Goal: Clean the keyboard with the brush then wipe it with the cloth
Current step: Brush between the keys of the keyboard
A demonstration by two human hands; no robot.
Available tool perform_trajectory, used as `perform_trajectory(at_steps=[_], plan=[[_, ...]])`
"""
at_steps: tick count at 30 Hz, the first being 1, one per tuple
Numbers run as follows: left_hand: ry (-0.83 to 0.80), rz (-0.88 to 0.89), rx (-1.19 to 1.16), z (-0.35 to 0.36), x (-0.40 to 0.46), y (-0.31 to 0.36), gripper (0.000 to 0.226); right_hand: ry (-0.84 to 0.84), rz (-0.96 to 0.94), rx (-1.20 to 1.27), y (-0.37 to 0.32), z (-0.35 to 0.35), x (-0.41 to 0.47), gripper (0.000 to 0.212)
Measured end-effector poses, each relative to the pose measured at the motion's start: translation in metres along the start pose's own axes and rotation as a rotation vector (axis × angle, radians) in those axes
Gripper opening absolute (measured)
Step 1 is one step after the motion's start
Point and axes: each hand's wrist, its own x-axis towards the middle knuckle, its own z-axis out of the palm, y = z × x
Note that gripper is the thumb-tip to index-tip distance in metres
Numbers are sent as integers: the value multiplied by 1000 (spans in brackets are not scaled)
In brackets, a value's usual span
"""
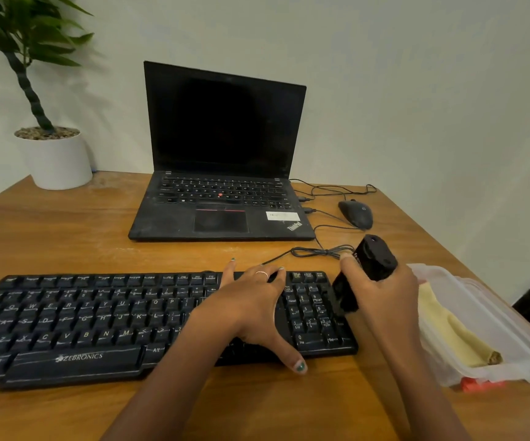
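Note:
A black Zebronics keyboard [75, 316] lies across the front of the wooden desk. My left hand [250, 310] rests flat on its right part, fingers spread over the keys and thumb at the front edge. My right hand [381, 297] grips a black brush [372, 259] by its handle. The black bristles [345, 294] point down and touch the number pad at the keyboard's right end. A yellow cloth [448, 326] lies in a clear plastic container [493, 316] just right of my right hand.
An open black laptop [222, 154] stands behind the keyboard. A black mouse [356, 214] and thin cables [317, 249] lie to its right. A potted plant in a white pot [55, 160] stands at the back left. The desk's right edge runs past the container.

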Motion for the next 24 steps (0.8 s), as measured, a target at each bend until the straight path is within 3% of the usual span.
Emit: perform_trajectory(at_steps=[3, 6, 12, 18, 24], plan=[[-4, -2, -3, 0, 0, 0, 132, 40, -10, 104, 0, 3, -8, 10], [-10, 0, 1, -1, -1, 1, 131, 5, -5, 40, 4, -8, -9, 17], [-8, 4, 4, -1, -1, 0, 131, 48, -97, 113, -4, -12, -19, 56], [-17, 5, -1, 0, -1, 0, 132, -45, -182, -56, 3, -22, -25, 31], [-19, 3, 3, -1, 0, 0, 132, 8, -214, -45, 1, -22, -36, 33]])
